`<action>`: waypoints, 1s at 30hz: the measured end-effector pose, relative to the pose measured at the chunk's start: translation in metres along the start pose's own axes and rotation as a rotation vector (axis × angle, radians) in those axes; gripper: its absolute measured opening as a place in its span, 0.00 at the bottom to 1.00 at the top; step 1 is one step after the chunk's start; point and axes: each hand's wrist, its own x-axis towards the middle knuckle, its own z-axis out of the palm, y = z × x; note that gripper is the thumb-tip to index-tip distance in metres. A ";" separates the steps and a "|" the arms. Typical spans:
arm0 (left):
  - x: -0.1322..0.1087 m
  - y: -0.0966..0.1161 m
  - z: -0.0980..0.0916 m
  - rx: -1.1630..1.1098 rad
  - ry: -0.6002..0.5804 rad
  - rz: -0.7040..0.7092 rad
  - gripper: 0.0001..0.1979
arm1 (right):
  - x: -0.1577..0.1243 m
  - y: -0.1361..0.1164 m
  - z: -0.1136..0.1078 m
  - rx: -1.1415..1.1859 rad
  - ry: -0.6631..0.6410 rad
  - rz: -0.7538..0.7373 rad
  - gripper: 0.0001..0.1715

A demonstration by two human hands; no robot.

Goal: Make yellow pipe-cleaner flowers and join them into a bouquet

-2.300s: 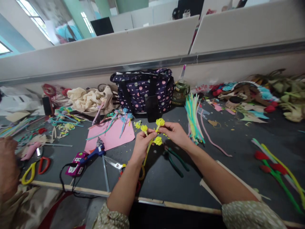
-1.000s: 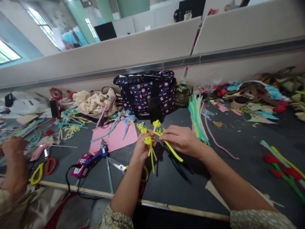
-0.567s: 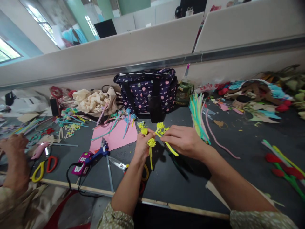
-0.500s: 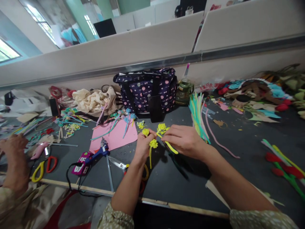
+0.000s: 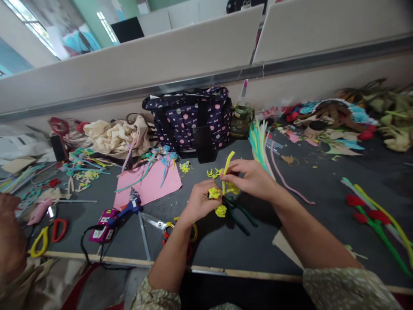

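Observation:
My left hand (image 5: 201, 200) is closed around small yellow pipe-cleaner flowers (image 5: 220, 211), whose fluffy heads show at its fingertips. My right hand (image 5: 250, 177) pinches a yellow pipe cleaner (image 5: 228, 162), which stands almost upright between the two hands. Another yellow fluffy piece (image 5: 232, 187) shows beneath the right fingers; whether it is held I cannot tell. Dark green-handled pliers (image 5: 240, 218) lie on the table just below the hands. Short yellow snippets (image 5: 213, 173) are scattered right behind them.
Scissors (image 5: 158, 223) lie by my left forearm, near a blue glue gun (image 5: 127, 211) and pink sheet (image 5: 171, 181). Behind stand a phone (image 5: 204, 145), a patterned bag (image 5: 190, 116) and a pipe-cleaner bundle (image 5: 258, 140). A co-worker's arm (image 5: 11, 237) is at far left.
The yellow pipe cleaner in my right hand has swung from slanting down to nearly upright. My left hand has turned, bringing the flower heads lower. The pliers show more clearly.

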 end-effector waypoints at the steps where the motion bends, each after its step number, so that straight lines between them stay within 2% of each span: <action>1: 0.000 0.001 -0.001 -0.006 -0.036 0.020 0.06 | 0.001 0.002 0.001 0.036 -0.009 0.058 0.09; 5: -0.002 0.006 -0.003 -0.136 -0.110 0.045 0.05 | 0.005 0.006 0.005 0.209 -0.032 0.224 0.13; 8: -0.003 0.008 -0.002 -0.257 -0.040 -0.069 0.02 | 0.008 0.010 0.007 0.404 -0.037 0.252 0.12; 11: -0.004 0.006 0.000 -0.430 0.090 -0.220 0.06 | 0.009 0.015 0.005 0.544 0.020 0.241 0.13; 13: -0.003 0.001 0.000 -0.593 0.162 -0.297 0.08 | 0.009 0.018 0.003 0.549 0.102 0.202 0.15; 16: -0.002 -0.005 0.000 -0.791 0.212 -0.360 0.10 | 0.007 0.019 0.002 0.467 0.174 0.064 0.10; 18: -0.001 -0.008 -0.001 -0.865 0.217 -0.378 0.09 | 0.006 0.018 0.004 0.419 0.155 -0.040 0.08; 25: 0.001 -0.004 -0.001 -0.988 0.136 -0.460 0.08 | 0.007 0.013 0.021 0.365 0.055 -0.221 0.21; 30: 0.001 -0.002 0.000 -0.988 0.122 -0.470 0.09 | 0.008 0.019 0.026 0.264 0.088 -0.249 0.17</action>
